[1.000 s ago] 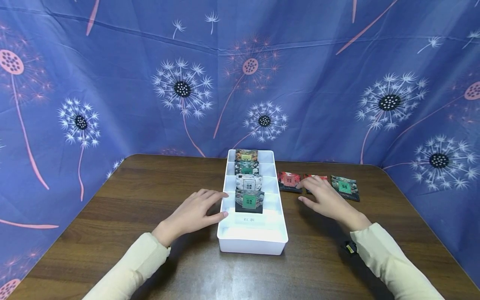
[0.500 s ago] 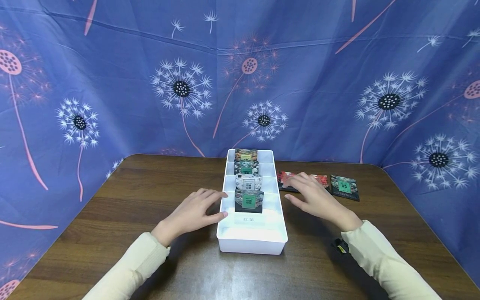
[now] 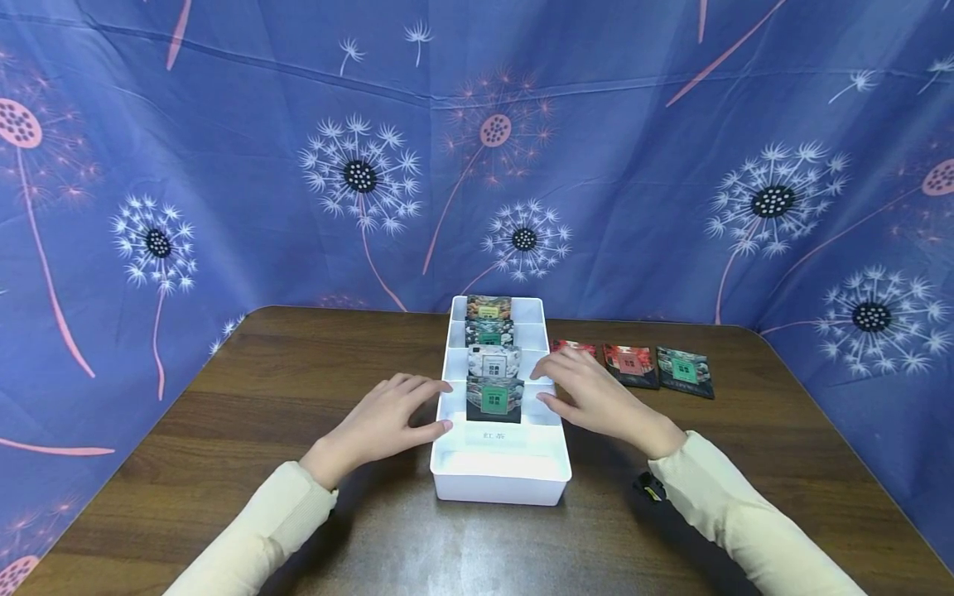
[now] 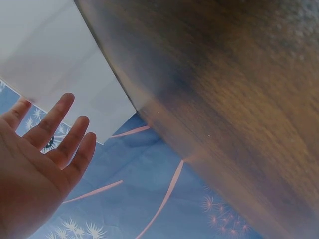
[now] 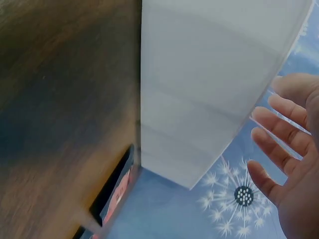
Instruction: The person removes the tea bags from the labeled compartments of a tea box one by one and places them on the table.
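Wooden table (image 3: 373, 538): under it all.
White box (image 3: 501, 490): reaches toward the middle of the table's far edge. I'd touch it softly so it won't slide.
Left hand (image 3: 376, 426): fingers loose and apart, at the box's left edge, gripping nothing.
Right hand (image 3: 592, 397): fingers spread over the box's right edge, gripping nothing I can see; best lifted clear of the packets.
Box packets (image 3: 495, 401): four, standing in a row.
Loose packets (image 3: 631, 365): three, lying right of the box's far right corner.
Wrist views: show both hands' palm sides and the box's outside; only the head view shows inside.
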The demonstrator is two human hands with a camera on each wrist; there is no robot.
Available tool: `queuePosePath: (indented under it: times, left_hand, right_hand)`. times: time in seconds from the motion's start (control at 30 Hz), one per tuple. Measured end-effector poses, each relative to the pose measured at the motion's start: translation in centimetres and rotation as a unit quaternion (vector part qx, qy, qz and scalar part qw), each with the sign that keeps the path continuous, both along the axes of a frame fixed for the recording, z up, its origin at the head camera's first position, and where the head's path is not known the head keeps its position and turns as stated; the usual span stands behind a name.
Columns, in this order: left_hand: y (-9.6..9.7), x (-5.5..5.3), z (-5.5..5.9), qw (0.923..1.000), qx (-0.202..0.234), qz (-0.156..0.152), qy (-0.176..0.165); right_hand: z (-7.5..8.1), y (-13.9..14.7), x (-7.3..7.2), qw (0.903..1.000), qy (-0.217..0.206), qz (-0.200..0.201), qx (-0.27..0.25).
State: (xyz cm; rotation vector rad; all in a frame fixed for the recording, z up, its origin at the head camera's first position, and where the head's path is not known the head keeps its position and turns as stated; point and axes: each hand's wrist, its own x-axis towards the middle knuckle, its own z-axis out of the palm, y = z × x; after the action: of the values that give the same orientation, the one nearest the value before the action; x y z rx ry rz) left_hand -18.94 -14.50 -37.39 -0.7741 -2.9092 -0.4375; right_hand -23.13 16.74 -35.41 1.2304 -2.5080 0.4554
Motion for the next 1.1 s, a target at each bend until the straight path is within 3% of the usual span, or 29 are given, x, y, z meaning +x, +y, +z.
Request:
queuePosePath:
  times: [1.1]
  left_hand:
    - [0.0,0.0,-0.2,0.9999,0.005,0.006,-0.011]
  right_hand:
    - [-0.9,-2.3,0.0,0.9983,0.017,0.053,-0.018]
